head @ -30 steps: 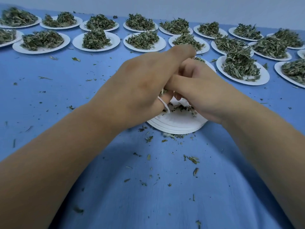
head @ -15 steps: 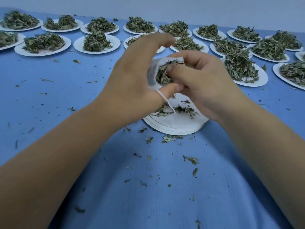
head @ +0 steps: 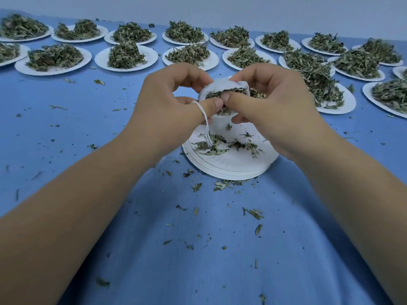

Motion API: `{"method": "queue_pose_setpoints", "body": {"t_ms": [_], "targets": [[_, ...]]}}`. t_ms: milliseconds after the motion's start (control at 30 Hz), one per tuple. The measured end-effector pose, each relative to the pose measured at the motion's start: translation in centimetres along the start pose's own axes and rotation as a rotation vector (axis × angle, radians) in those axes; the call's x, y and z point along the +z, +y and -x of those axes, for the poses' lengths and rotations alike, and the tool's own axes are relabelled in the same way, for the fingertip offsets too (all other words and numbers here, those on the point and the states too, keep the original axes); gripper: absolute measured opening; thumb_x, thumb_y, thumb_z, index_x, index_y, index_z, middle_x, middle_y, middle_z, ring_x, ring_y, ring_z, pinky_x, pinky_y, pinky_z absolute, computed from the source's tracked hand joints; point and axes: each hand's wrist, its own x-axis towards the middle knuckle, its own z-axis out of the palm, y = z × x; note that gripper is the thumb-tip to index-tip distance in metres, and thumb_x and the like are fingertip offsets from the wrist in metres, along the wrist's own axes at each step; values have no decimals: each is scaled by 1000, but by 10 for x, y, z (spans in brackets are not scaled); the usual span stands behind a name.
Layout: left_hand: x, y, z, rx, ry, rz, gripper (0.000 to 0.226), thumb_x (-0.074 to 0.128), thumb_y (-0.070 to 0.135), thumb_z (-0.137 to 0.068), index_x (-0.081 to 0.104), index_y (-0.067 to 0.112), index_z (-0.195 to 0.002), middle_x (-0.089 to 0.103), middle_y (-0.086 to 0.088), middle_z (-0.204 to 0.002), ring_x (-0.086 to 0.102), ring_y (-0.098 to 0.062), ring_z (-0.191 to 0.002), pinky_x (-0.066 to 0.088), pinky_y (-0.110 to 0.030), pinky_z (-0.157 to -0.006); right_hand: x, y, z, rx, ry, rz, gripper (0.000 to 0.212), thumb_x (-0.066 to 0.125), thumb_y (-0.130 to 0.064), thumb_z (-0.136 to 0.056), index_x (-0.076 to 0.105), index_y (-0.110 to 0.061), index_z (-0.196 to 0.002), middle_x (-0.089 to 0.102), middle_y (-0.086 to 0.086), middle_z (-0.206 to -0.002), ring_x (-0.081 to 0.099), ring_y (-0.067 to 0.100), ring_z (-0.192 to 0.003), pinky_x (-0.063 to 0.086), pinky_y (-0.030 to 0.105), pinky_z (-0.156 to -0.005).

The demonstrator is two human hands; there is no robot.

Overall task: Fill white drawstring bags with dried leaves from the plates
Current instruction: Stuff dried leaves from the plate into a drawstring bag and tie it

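Blue table cloth (head: pixel 66 139) carries rows of heaped plates (head: pixel 125 56) at the far edge. Fingers curled, the left hand (head: pixel 167 111) and the right hand (head: pixel 275 108) pinch the rim of the white drawstring bag (head: pixel 222 86), which is held above the stack of plates (head: pixel 231 166) with its mouth open and dried leaves (head: pixel 220 93) showing inside. The drawstring (head: pixel 206 122) loops over the left thumb. Risk: tilting the bag, or tugging the looped string, would likely spill leaves onto the cloth.

The table (head: pixel 66 139) is covered with a blue cloth (head: pixel 286 249). Along its far side stand two rows of white plates (head: pixel 152 60), and each carries a heap of dried leaves (head: pixel 125 53). Near the middle lies a stack of plates (head: pixel 231 168), perhaps four or five, with a few leaves on the top one. Small leaf crumbs (head: pixel 222 184) are scattered over the cloth, thickest just beside the stack.
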Motion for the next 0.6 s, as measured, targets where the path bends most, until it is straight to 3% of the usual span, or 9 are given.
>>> {"method": "queue_pose_setpoints", "body": {"t_ms": [100,233,333,400,500,600], "targets": [[1,2,1,4,21,-13,22,83,12,-77,70,16,-94,65,-12,-89,72,-23,-65,63,-40,-65,1,-1,1,-17,-12,61,10,78,-11,-84,71,-13,-91,74,2,-91,74,26,-71,63,50,-64],[7,4,0,19,88,-112,18,77,7,-75,67,18,-84,67,-7,-71,66,-35,-62,57,-50,-57,6,-2,2,-83,8,178,12,77,-12,-80,66,-14,-84,69,1,-87,71,12,-60,55,26,-52],[11,3,-1,55,123,-220,14,71,9,-71,65,20,-77,61,-2,-60,59,-26,-53,55,-37,-51,10,-3,5,-106,15,216,19,74,-7,-78,58,-18,-79,62,-5,-80,72,12,-58,41,14,-45],[14,3,0,66,142,-269,13,68,9,-67,64,20,-72,55,2,-54,49,-13,-49,44,-26,-49,12,-3,5,-132,28,252,17,73,-9,-78,57,-14,-77,59,-6,-74,70,19,-64,41,17,-49],[15,6,1,62,155,-256,11,66,10,-63,65,19,-68,55,-1,-53,44,-10,-48,38,-22,-49,12,-4,3,-174,48,264,21,76,-15,-79,57,-6,-76,54,-2,-69,64,31,-71,43,27,-53],[15,8,2,92,178,-272,13,66,7,-62,64,19,-67,55,1,-52,42,-7,-46,35,-19,-48,13,-4,4,-221,65,292,25,75,-14,-79,53,-6,-70,53,5,-65,63,32,-69,47,33,-56]]}}
